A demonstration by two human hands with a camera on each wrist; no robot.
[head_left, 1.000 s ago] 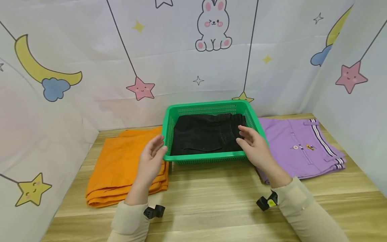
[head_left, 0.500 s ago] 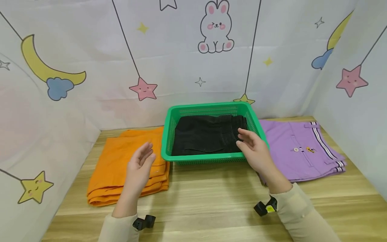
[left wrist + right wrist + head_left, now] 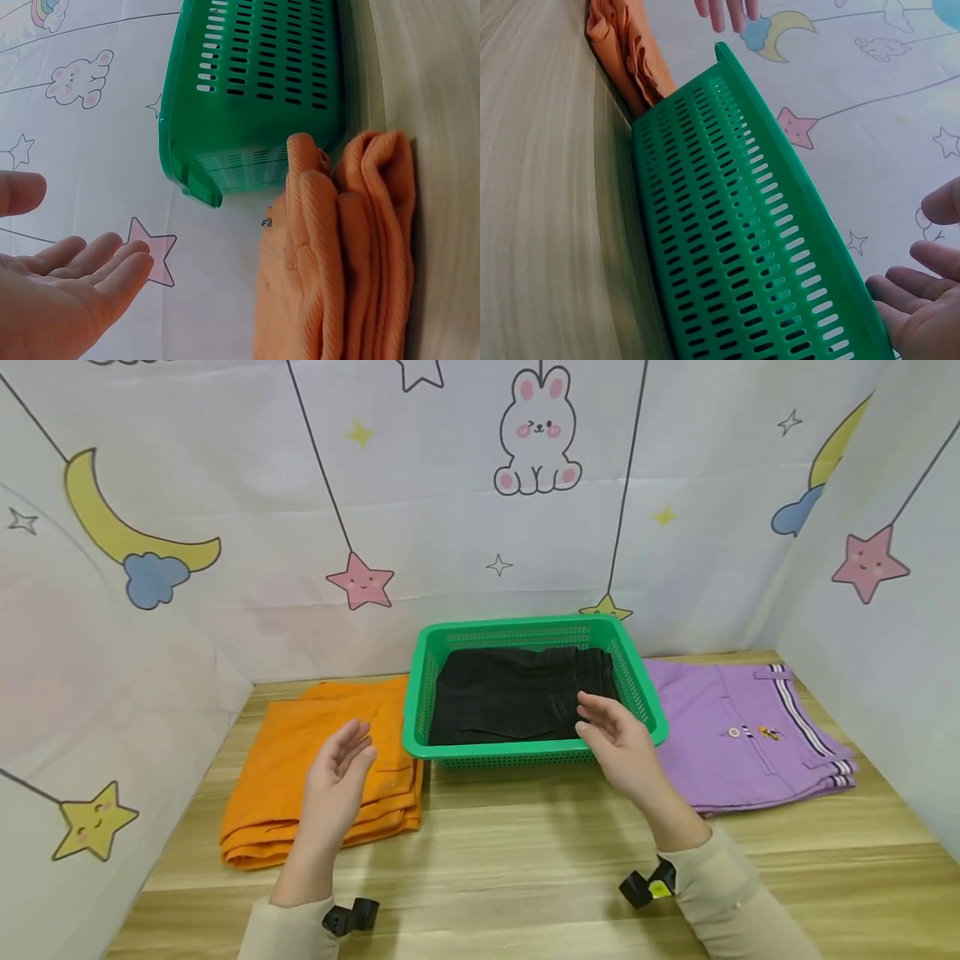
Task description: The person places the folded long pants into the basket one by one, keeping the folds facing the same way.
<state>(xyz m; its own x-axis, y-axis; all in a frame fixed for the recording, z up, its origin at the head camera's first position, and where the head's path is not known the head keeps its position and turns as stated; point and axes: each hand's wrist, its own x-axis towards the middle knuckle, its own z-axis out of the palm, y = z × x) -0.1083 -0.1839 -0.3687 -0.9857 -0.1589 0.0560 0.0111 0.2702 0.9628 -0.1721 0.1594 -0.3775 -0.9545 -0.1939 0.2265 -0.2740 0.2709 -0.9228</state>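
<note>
A green plastic basket (image 3: pixel 510 750) stands against the back wall with folded black pants (image 3: pixel 495 693) lying flat inside. My left hand (image 3: pixel 330 789) hovers over the right part of the folded orange pants (image 3: pixel 288 760); in the left wrist view its fingers (image 3: pixel 112 274) are loosely extended, hold nothing and stay apart from the cloth. At the basket's front right corner is my right hand (image 3: pixel 622 756), thumb and fingers spread apart with nothing between them. In the right wrist view the fingers (image 3: pixel 907 289) overlap the basket's rim; whether they touch it I cannot tell.
Folded purple pants (image 3: pixel 697 727) with a striped waistband lie right of the basket, their left edge close to it. A patterned cloth wall (image 3: pixel 450 527) closes off the back and both sides. Wooden tabletop (image 3: pixel 510 860) stretches in front of the basket.
My left hand has drawn away from the basket's left front corner, leftward and toward me. My right hand has shifted slightly left and nearer. Basket and pants have stayed in place.
</note>
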